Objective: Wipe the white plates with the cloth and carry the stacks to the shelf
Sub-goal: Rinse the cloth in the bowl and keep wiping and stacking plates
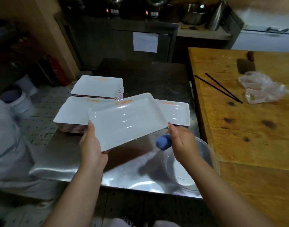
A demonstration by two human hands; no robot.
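The left hand (91,143) grips the plate (127,119) (long axis across); the right hand (181,141), holding the cloth (163,142), touches its right corner.

The steel table (62,163) bears three plate stacks (70,115) and a clear bowl (206,154).

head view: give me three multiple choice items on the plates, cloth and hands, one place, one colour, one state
1. Where do the chopsticks lie?
A. wooden table
B. steel counter
C. plate stack

2. What colour is the cloth?
A. red
B. blue
C. yellow

3. How is the held plate?
A. flat on a stack
B. lifted, tilted
C. in the bowl

Key: 1 A, they rest on the wooden table. 2 B, a blue wad in the right hand. 3 B, the left hand grips its edge above the steel counter.
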